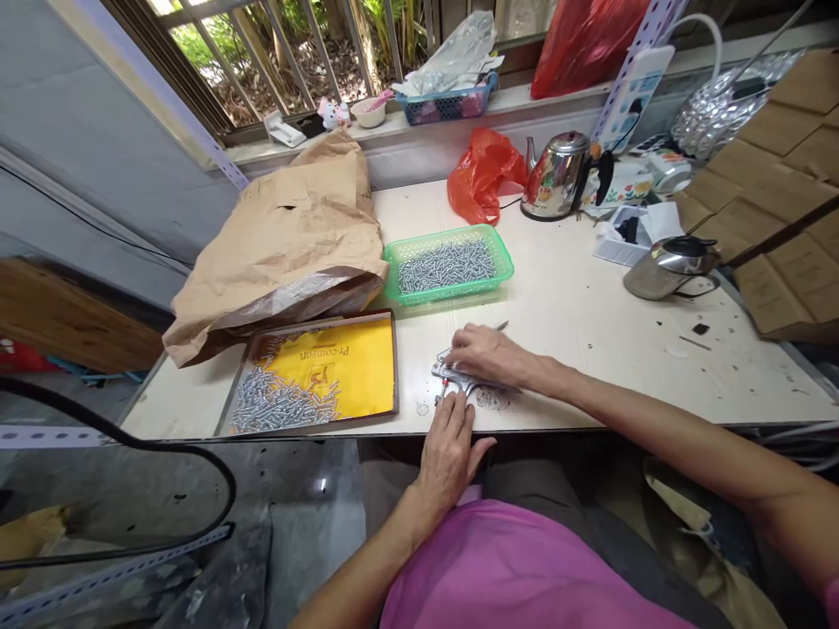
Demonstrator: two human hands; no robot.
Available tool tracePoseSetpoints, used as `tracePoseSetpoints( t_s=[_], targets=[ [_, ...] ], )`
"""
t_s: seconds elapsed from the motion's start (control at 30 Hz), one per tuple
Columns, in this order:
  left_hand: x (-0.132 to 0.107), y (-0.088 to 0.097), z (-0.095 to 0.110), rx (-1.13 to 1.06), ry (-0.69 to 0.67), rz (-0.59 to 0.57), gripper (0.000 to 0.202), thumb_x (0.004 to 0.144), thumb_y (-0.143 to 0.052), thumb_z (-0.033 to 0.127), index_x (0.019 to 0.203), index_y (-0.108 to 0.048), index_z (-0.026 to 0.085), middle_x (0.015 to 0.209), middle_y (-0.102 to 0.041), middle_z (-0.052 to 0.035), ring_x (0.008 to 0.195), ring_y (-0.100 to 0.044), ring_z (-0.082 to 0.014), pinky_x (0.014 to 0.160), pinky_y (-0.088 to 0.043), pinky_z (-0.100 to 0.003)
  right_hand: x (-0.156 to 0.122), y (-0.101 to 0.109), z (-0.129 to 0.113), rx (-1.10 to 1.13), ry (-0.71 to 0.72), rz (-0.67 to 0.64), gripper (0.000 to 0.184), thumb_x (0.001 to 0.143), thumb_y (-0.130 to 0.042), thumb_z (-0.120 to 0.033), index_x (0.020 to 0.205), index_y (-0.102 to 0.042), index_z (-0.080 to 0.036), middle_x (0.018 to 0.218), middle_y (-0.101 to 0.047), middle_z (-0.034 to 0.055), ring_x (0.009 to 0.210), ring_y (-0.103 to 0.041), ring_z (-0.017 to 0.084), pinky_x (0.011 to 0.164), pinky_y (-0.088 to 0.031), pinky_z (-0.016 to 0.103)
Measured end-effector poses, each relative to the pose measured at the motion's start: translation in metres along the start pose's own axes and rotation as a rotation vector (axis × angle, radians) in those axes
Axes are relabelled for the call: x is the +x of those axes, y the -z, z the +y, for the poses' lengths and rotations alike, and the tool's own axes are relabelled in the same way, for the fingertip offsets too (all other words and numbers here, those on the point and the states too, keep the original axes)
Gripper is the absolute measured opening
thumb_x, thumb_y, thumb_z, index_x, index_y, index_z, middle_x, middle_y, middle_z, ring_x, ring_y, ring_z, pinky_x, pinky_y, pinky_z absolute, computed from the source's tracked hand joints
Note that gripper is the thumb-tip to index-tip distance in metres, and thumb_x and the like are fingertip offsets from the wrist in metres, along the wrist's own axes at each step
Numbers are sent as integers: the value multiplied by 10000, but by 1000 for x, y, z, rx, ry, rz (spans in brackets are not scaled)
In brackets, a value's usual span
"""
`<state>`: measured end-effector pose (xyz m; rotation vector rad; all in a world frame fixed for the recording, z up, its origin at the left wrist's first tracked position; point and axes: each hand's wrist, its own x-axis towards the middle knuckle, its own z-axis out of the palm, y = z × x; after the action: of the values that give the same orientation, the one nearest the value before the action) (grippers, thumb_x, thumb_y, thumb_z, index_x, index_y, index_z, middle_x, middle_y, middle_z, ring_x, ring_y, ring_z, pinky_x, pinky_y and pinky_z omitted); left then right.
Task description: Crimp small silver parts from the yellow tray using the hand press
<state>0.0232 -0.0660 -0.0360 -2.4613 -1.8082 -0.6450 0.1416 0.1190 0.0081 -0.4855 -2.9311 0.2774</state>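
A smooth pale table (570, 306) bears a creased brown paper bag (294, 214), a shallow cardboard tray (396, 376) and a green plastic basket (503, 259) with perforated walls. The left hand (448, 454) has its fingers together and thumb apart, fingertips at the flat grey metal tool (465, 382) near the table's front edge; the right hand (490, 354) curls over it, its grip impossible to tell. Shiny, slender metal pins (446, 266) fill the basket and part of the tray, whose yellow sheet (367, 349) shows upside-down lettering beginning "Pr.com".

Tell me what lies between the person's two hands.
In the head view, a grey metal piece lies there: the right hand is over it, the left hand has its fingertips at its near edge.
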Motion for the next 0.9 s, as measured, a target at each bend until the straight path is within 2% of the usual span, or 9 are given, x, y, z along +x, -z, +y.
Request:
tracePoseSetpoints(
  t_s=[0.13, 0.27, 0.37, 0.47, 0.53, 0.6, 0.73, 0.83, 0.9],
  targets=[
    [-4, 2, 3, -25, -1, -38, 497, 901, -547, 343, 1298, -506, 47, 1437, -432, -225, 1405, -281, -339, 1092, -407, -478, 20, -7, -30, -25, 220, -195, 152, 878, -542, -162, 850, -691, -168, 897, -575, 75, 805, -493, 170, 650, -322, 282],
    [-9, 1, 6, -11, 5, -66, 594, 888, -562, 378, 1353, -450, 28, 1466, -391, -223, 1421, -228, -341, 1106, -388, -467, 32, -12, -35, -66, 227, -333, 164, 836, -515, -66, 794, -661, -128, 856, -574, 76, 727, -509, 154, 595, -313, 273],
    [-14, -1, 8, 4, 20, -72, 642, 888, -543, 438, 1365, -433, 24, 1481, -370, -217, 1427, -207, -339, 1122, -365, -455, 28, -15, -38, -34, 147, -322, 154, 845, -494, -78, 818, -636, -132, 848, -571, 69, 672, -514, 138, 558, -312, 260],
    [-18, -2, 10, 22, 9, -77, 670, 903, -497, 477, 1382, -405, 18, 1480, -377, -207, 1435, -190, -319, 1152, -317, -421, 21, -18, -40, 24, 163, -272, 136, 862, -493, -124, 803, -612, -155, 853, -570, 59, 670, -531, 137, 561, -333, 252],
    [-20, -3, 12, 29, -9, -89, 659, 920, -467, 470, 1387, -391, 12, 1475, -388, -201, 1440, -182, -306, 1163, -295, -401, 21, -15, -40, 157, 166, -240, 166, 907, -457, -183, 833, -605, -172, 866, -575, 48, 664, -543, 125, 574, -370, 241],
    [-20, -3, 14, 23, -13, -91, 639, 926, -455, 465, 1370, -404, 8, 1474, -387, -204, 1442, -178, -308, 1158, -299, -398, 28, -1, -39, 307, 136, -111, 203, 943, -413, -254, 886, -594, -183, 892, -586, 47, 692, -563, 123, 612, -418, 240],
    [-17, 12, 6, -57, 0, -37, 534, 905, -489, 484, 1260, -513, 85, 1468, -402, -181, 1420, -266, -304, 1096, -390, -415, 47, 51, -35, 370, -30, 400, 181, 911, -480, -335, 883, -592, -196, 823, -617, 42, 712, -571, 152, 644, -455, 281],
    [-12, 41, -31, 8, 141, 71, 279, 943, -452, 270, 1158, -586, 155, 1318, -556, -145, 1264, -484, -245, 1000, -467, -392, 56, 80, -10, 231, -206, 705, 144, 865, -541, -316, 893, -613, -195, 797, -633, 31, 664, -558, 141, 630, -450, 287],
    [-8, 64, -69, 156, 355, 89, 257, 923, -447, 152, 1114, -619, 163, 1086, -650, -128, 1062, -574, -235, 896, -500, -388, 58, 81, 21, 88, -322, 773, 150, 851, -545, -292, 907, -631, -183, 834, -644, 48, 703, -570, 152, 658, -450, 300]
  ],
)
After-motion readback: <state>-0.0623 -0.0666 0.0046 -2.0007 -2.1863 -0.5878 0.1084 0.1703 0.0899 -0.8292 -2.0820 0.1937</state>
